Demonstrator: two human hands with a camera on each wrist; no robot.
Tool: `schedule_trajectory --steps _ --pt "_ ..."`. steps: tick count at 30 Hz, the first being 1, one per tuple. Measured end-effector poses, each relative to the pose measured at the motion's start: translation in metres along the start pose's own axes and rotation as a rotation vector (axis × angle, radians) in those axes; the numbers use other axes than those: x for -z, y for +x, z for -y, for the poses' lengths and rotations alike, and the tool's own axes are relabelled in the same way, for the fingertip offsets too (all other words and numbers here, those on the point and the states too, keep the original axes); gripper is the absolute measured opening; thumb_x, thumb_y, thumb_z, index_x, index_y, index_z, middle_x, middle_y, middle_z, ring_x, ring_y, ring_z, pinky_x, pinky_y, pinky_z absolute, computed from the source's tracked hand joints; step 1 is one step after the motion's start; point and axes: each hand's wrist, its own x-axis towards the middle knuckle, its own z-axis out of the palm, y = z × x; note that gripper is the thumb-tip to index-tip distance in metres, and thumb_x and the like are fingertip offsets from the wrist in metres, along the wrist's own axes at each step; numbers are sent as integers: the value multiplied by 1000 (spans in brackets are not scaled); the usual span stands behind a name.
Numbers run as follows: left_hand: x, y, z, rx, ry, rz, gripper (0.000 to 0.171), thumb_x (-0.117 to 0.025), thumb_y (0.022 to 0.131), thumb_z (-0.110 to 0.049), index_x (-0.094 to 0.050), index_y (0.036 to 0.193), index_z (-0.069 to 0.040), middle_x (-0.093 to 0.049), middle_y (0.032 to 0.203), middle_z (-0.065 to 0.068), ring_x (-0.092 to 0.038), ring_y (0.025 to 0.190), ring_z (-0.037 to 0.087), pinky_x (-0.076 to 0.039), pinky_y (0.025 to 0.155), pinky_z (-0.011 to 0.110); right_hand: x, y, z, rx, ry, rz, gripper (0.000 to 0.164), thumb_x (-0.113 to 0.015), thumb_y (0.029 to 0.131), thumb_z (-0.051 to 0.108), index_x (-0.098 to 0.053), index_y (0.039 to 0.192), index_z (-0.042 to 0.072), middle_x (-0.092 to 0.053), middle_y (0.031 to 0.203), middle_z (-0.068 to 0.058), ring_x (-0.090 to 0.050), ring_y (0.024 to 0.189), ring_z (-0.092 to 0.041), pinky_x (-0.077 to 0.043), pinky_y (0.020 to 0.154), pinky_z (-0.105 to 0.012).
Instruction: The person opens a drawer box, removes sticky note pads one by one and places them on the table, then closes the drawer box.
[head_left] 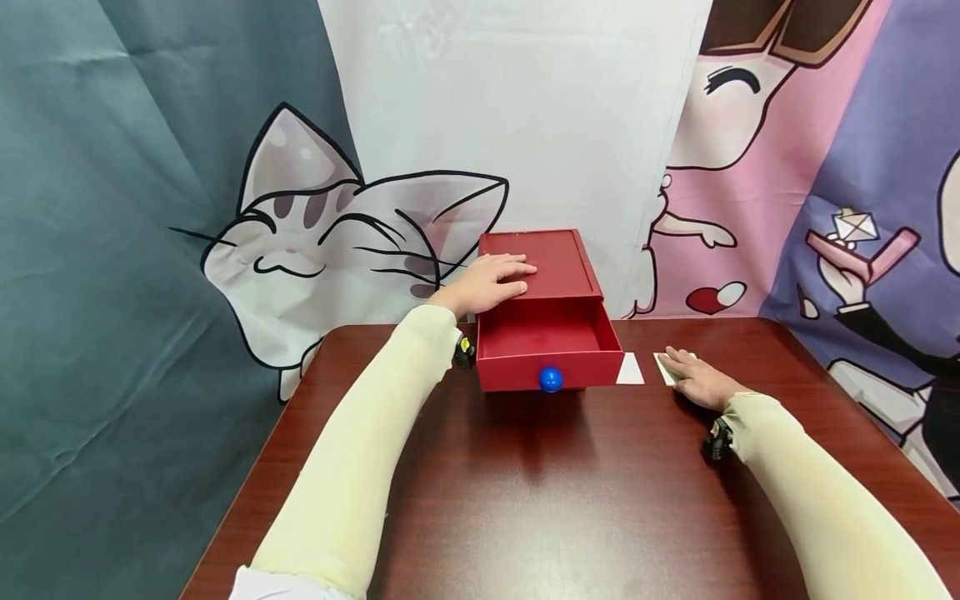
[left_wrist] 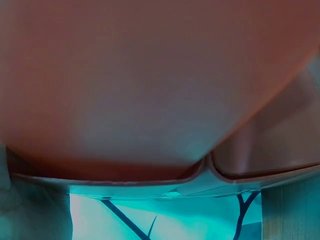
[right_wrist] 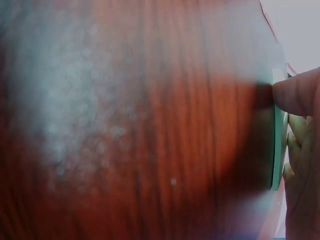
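Observation:
A red box with a drawer [head_left: 551,367] pulled out stands at the back of the table; a round blue knob [head_left: 551,380] sits on the drawer's front. My left hand [head_left: 487,282] rests flat on the box's red top [head_left: 543,254], fingers stretched out. Its wrist view is mostly blurred red-brown. To the box's right, my right hand [head_left: 697,379] holds a thin white card [head_left: 663,367] with a green edge by its sides, fingers over it. In the right wrist view, the thumb [right_wrist: 297,95] presses that green edge [right_wrist: 276,150].
Another white card [head_left: 631,369] lies right beside the drawer front, partly behind it. The brown wooden table [head_left: 525,508] stretches toward me. Behind it hangs a cloth backdrop [head_left: 517,100] with cartoon figures.

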Motion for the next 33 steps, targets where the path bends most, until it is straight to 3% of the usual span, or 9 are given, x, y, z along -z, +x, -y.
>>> schedule_trajectory --steps 17,23,29,33 --pt "0 0 -1 -19 -13 7 48 -51 104 -37 -52 150 -22 -36 162 2 -26 151 17 -5 125 42 -5 -3 -7 59 -46 -54 56 -47 93 6 -41 144 -16 -29 150 -43 -23 138 -65 -19 113 -70" --pt "2 -1 0 -11 -9 5 49 -50 104 -38 -51 151 -22 -35 163 2 -25 152 17 -4 125 41 2 1 -6 37 23 -36 61 -47 89 4 -37 146 -15 -27 152 -42 -20 139 -65 -15 114 -71" --pt "1 -2 1 -12 -21 13 50 -50 104 -38 -51 151 -22 -35 163 3 -24 152 18 -3 125 40 4 2 -6 -46 59 -17 69 -48 91 4 -24 153 -13 -21 156 -40 -15 144 -60 -14 115 -70" --pt "2 -2 0 -14 -26 9 49 -51 104 -37 -51 151 -22 -35 162 3 -25 152 18 -3 125 40 6 1 -5 -45 61 -31 73 -52 85 6 -27 151 -15 -23 155 -40 -17 144 -59 -15 115 -69"
